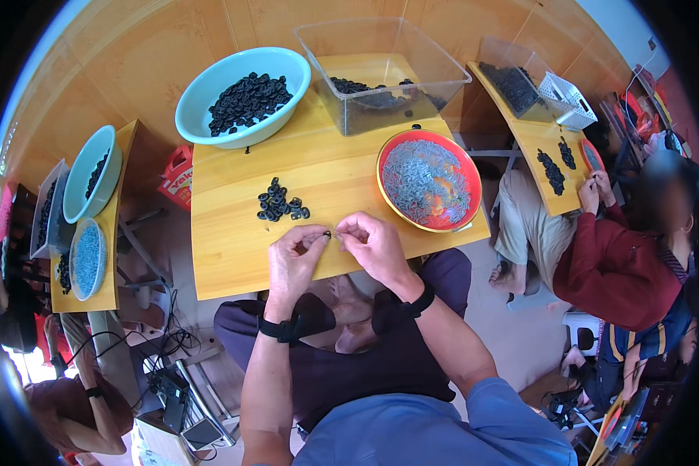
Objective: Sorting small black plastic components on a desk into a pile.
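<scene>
Over the near edge of a small wooden table [225,256], my left hand [293,260] and my right hand [374,245] meet. Together they pinch one small black ring-shaped part [327,234] between their fingertips. A small heap of the same black parts [279,202] lies on the table just beyond my left hand. To the right of my right hand stands a red bowl [464,167] filled with small grey pieces.
A light blue bowl [202,93] of black parts and a clear plastic bin [443,78] stand at the table's far side. Similar tables with bowls stand at left [105,287] and right [532,136]. A person in a dark red top [606,264] works at the right table.
</scene>
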